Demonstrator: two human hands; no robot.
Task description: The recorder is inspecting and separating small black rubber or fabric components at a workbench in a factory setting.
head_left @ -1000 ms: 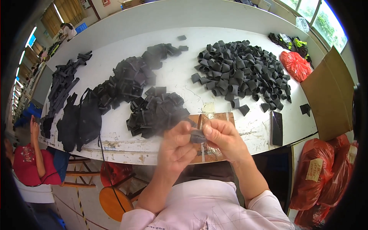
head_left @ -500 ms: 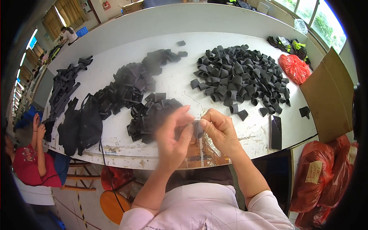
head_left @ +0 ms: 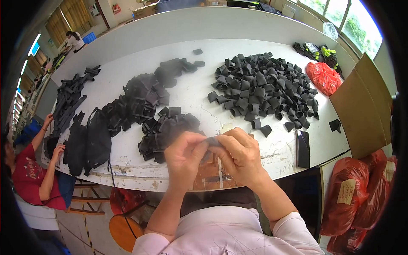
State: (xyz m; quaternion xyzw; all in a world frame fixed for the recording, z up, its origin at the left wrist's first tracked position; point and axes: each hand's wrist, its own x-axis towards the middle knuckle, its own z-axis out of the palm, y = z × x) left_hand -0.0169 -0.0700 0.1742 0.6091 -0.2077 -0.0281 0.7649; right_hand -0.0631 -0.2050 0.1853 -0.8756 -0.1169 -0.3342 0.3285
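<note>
Near the table's front edge, my left hand (head_left: 183, 156) and my right hand (head_left: 240, 156) meet, thumbs and fingertips pinched on one small black fabric piece (head_left: 212, 141). My fingers cover most of it. Just beyond my left hand lies a pile of flat black fabric pieces (head_left: 170, 131), stretching back in further heaps (head_left: 144, 91). Beyond my right hand spreads a big heap of short black fabric loops (head_left: 263, 87), many of them standing curved with open ends.
Long black strips (head_left: 70, 95) and a black cloth bag (head_left: 98, 136) lie at the left. On the right are a dark phone-like slab (head_left: 303, 148), a red plastic bag (head_left: 324, 78) and a cardboard sheet (head_left: 361, 106). A co-worker in red (head_left: 32, 178) sits at the left edge.
My left hand has closed from spread fingers onto the fabric piece, beside my right hand. The co-worker's hands have parted and come to the black things at the table's left end.
</note>
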